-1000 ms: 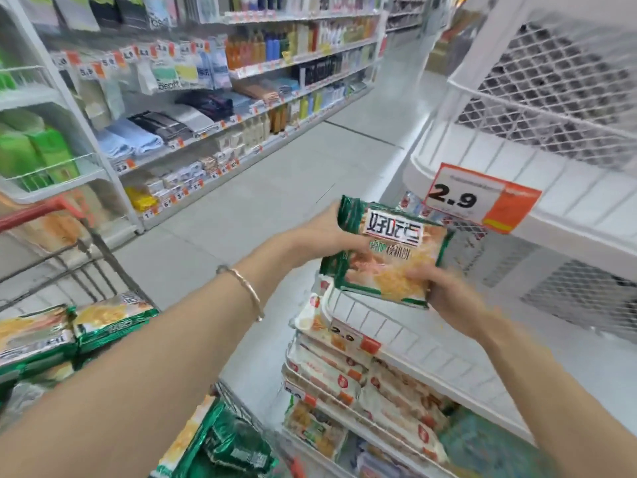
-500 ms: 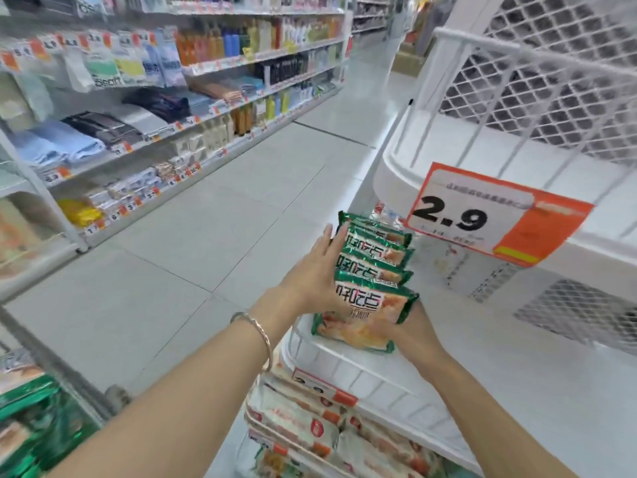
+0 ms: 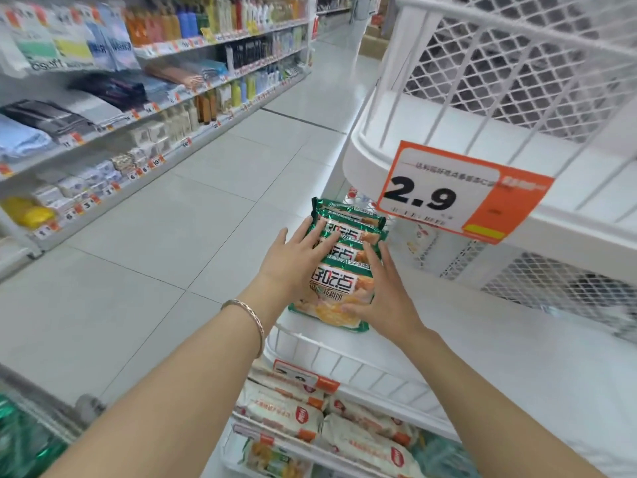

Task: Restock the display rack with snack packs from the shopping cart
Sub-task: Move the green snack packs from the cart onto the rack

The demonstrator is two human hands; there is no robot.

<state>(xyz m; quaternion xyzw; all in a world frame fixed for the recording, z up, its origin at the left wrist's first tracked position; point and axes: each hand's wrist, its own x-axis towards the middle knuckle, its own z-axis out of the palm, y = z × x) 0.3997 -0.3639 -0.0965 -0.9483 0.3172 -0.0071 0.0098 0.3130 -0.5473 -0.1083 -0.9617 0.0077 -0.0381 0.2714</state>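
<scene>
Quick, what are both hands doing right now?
Left hand: open, flat fingers pressing the green snack packs.
Right hand: open, straight fingers against the same packs.

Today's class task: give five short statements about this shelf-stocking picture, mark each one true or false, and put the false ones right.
1. The left hand and the right hand both touch the green snack packs. True.
2. The price sign reads 4.5. False: it reads 2.9.
3. The bracelet is on the right wrist. False: it is on the left wrist.
4. White and orange packs lie on the shelf below the green ones. True.
5. The green snack packs lie on the floor. False: they sit on a shelf of the white rack.
</scene>
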